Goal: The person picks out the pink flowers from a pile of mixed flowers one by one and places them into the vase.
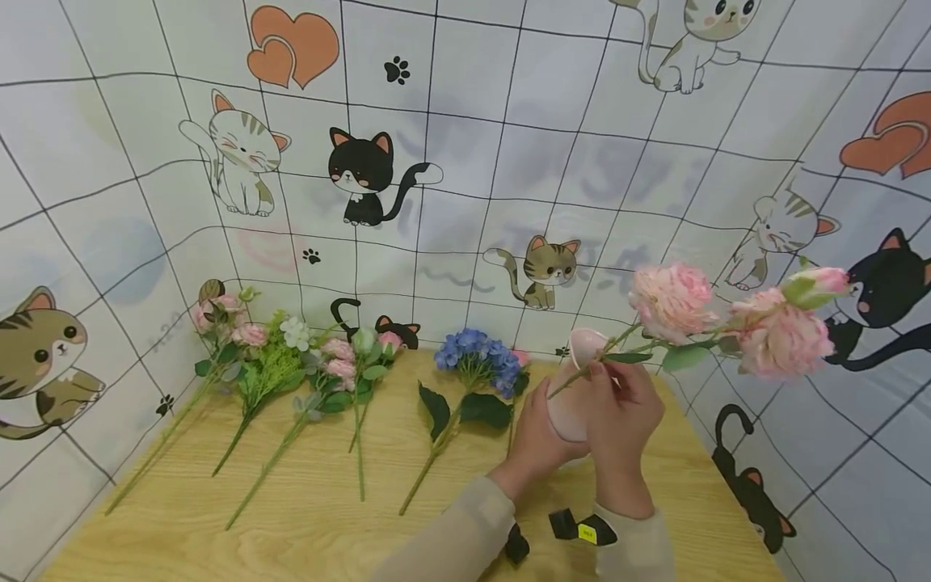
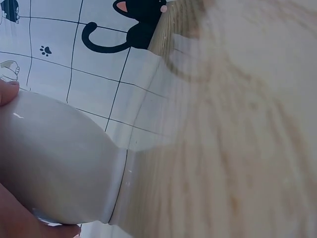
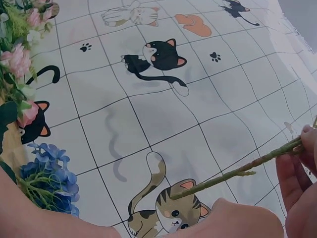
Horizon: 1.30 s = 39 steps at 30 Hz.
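My left hand (image 1: 534,444) grips a pale, glossy vase (image 1: 566,414) around its rounded body. The vase tilts, with its flared mouth toward the wall; in the left wrist view its base (image 2: 116,186) overlaps the tabletop. My right hand (image 1: 624,412) pinches the green stem (image 3: 223,177) of an artificial flower spray with pink peony-like blooms (image 1: 672,303) and a bud (image 1: 815,287). The blooms point right, and the cut end of the stem crosses in front of the vase just below its rim (image 1: 587,346). Part of the vase is hidden behind my right hand.
On the wooden table (image 1: 313,517) to the left lie several flower stems: pink blooms (image 1: 250,334), leafy greenery (image 1: 272,376) and others. A blue hydrangea (image 1: 473,360) lies nearest my left hand. Cat-printed fabric (image 1: 465,162) rises behind and on both sides.
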Available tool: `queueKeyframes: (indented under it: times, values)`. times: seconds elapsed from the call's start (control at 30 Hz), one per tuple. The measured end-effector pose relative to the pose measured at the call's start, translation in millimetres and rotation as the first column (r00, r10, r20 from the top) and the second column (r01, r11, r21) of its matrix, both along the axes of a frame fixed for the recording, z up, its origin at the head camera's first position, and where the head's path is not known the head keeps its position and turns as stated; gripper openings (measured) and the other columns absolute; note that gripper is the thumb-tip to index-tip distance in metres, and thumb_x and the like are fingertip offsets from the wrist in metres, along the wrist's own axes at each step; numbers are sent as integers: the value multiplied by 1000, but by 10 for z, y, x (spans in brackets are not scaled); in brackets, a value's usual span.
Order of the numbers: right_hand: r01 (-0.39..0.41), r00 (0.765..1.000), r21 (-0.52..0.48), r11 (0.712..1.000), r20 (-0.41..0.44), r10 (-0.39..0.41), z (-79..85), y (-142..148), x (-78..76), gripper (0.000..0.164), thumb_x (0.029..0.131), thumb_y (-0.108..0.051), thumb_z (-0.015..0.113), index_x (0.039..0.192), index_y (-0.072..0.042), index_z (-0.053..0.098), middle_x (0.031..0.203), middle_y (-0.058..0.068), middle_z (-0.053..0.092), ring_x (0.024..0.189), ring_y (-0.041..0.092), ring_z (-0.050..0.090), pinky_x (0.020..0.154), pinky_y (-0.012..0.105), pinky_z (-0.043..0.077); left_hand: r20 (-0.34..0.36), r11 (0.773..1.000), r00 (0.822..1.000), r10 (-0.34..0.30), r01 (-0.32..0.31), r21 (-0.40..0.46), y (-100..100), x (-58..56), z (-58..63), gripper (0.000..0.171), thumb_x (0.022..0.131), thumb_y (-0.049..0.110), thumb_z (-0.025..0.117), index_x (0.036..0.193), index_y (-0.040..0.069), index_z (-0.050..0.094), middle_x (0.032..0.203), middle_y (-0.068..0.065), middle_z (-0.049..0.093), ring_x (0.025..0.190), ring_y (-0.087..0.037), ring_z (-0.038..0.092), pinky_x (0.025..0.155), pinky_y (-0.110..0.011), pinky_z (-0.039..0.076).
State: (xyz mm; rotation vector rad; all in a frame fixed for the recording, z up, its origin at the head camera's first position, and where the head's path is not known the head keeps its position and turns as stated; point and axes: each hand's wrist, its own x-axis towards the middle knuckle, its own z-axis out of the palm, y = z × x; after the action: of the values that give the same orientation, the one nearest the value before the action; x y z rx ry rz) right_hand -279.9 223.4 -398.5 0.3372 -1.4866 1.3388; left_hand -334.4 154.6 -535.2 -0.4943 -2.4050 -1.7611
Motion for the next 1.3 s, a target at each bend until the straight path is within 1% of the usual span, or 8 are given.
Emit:
queueKeyframes:
  times: [0.17, 0.23, 0.4, 0.53, 0.67, 0.93, 1.17, 1.3]
  values:
    - [-24, 994, -84, 996, -110, 15, 44, 2, 30, 11, 91, 15, 71, 99, 23, 70, 96, 0, 77, 85, 8, 76, 76, 18, 62, 6, 1000, 1000, 7, -7, 1, -15, 17, 2, 126, 68, 47, 99, 168, 28, 26, 156, 1, 50, 128, -18, 58, 104, -41, 56]
    - [-74, 985, -132, 989, -165, 51, 72, 11, 36, 13, 91, 16, 72, 97, 26, 67, 94, 4, 78, 83, 11, 75, 76, 20, 63, 8, 1000, 1000, 6, -6, 6, -24, 23, 7, 126, 67, 44, 100, 168, 30, 26, 155, 3, 50, 128, -17, 58, 104, -41, 55]
    - [-224, 947, -242, 944, -283, 152, 119, 38, 37, 17, 91, 15, 74, 95, 28, 63, 89, 15, 77, 81, 22, 76, 79, 27, 64, 14, 1000, 1000, 4, -4, 10, -33, 41, 9, 125, 66, 43, 101, 166, 33, 26, 152, 5, 51, 129, -14, 56, 107, -44, 54]
    - [-270, 932, -297, 916, -319, 171, 119, 49, 24, 16, 91, 15, 73, 96, 27, 64, 88, 17, 76, 81, 24, 76, 81, 30, 65, 16, 1000, 1000, 5, -6, 9, -38, 45, 7, 126, 67, 44, 100, 167, 32, 26, 153, 6, 50, 129, -13, 55, 109, -43, 53]
    - [-276, 936, -345, 897, -309, 169, 110, 74, -7, 14, 91, 17, 71, 97, 28, 64, 88, 17, 75, 81, 24, 75, 81, 31, 65, 14, 1000, 1000, 2, -2, 10, -43, 34, 11, 126, 67, 43, 100, 167, 31, 25, 154, 6, 49, 130, -13, 55, 109, -43, 53]
    - [-221, 958, -455, 862, -267, 105, 109, 88, -13, 10, 93, 15, 70, 99, 23, 69, 87, 13, 76, 78, 20, 75, 80, 30, 65, 11, 1000, 1000, 8, -8, -5, -56, 32, 17, 127, 67, 42, 100, 168, 29, 24, 156, 4, 49, 131, -14, 56, 110, -43, 52]
    - [-258, 947, -466, 846, -294, 126, 129, 140, -26, 10, 94, 13, 70, 98, 22, 69, 88, 16, 75, 80, 23, 74, 80, 31, 65, 16, 1000, 1000, -4, 4, 7, -47, 29, 8, 127, 68, 41, 100, 168, 31, 23, 158, 5, 46, 131, -14, 55, 110, -43, 52]
    - [-190, 961, -442, 877, -266, 75, 122, 181, -56, 18, 91, 11, 75, 100, 25, 67, 88, 15, 76, 78, 20, 74, 79, 28, 64, 23, 1000, 1000, -11, 10, 16, -39, 33, 17, 127, 68, 40, 100, 169, 31, 23, 159, 5, 46, 131, -14, 55, 109, -42, 52]
